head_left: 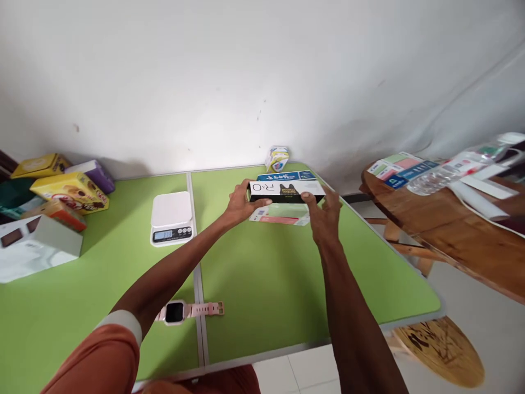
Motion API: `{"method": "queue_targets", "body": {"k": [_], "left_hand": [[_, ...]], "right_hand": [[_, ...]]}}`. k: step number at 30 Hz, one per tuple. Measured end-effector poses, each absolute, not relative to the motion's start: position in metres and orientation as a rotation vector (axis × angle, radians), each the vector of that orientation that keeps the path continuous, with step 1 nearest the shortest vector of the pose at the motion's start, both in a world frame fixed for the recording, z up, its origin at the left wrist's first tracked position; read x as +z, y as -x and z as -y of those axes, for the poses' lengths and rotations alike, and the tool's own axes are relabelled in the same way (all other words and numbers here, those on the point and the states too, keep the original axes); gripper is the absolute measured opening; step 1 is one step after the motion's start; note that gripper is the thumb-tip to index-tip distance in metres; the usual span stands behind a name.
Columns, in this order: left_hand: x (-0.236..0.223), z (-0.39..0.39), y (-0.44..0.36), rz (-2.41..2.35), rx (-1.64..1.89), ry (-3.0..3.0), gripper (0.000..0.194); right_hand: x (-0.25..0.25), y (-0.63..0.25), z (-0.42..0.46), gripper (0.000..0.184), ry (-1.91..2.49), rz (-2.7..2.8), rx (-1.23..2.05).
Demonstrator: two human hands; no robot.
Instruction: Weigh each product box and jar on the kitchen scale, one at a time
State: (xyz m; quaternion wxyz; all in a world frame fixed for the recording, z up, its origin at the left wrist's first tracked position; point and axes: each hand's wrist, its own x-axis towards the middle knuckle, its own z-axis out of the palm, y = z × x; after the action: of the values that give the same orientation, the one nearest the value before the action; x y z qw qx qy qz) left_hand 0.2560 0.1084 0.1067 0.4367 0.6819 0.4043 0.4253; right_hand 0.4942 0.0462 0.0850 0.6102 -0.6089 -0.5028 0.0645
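Both my hands hold a long white and black box (286, 191) at the far side of the green table (266, 273). My left hand (241, 201) grips its left end with fingers wrapped round it. My right hand (327, 212) grips its right end. The box hovers just above a flat pale green and pink packet (279, 215) lying on the table. A blue and white box (286, 176) lies right behind it, and a small white and yellow carton (276, 158) stands by the wall.
A white kitchen scale (171, 219) sits left of my hands. A pink smartwatch (186, 311) lies near the table's front edge. Several food boxes (69, 191) and a white box (36, 249) crowd the left. A wooden table (451, 230) with packets stands at right, a stool (443, 350) below.
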Motion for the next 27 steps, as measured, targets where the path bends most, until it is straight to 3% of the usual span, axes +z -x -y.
{"method": "queue_targets", "body": {"k": [3,6,13,21,27], "left_hand": [[0.124,-0.096,-0.208,-0.942,1.172,-1.684,0.07],[0.135,-0.08,-0.138,-0.996,1.253,-1.684,0.071],[0.115,-0.057,0.002,-1.373,1.291,-1.666,0.073],[0.055,-0.072,0.036,-1.476,1.317,-1.525,0.082],[0.045,-0.07,0.038,-1.471,1.322,-1.549,0.091]], "right_hand": [[0.112,-0.459,-0.047,0.056,1.362,1.211,0.196],[0.122,-0.401,-0.056,0.054,1.221,1.284,0.519],[0.086,-0.265,-0.083,0.067,1.068,1.367,0.94],[0.045,-0.226,-0.096,0.086,1.214,1.459,0.854],[0.031,-0.222,-0.094,0.083,1.203,1.444,0.822]]}}
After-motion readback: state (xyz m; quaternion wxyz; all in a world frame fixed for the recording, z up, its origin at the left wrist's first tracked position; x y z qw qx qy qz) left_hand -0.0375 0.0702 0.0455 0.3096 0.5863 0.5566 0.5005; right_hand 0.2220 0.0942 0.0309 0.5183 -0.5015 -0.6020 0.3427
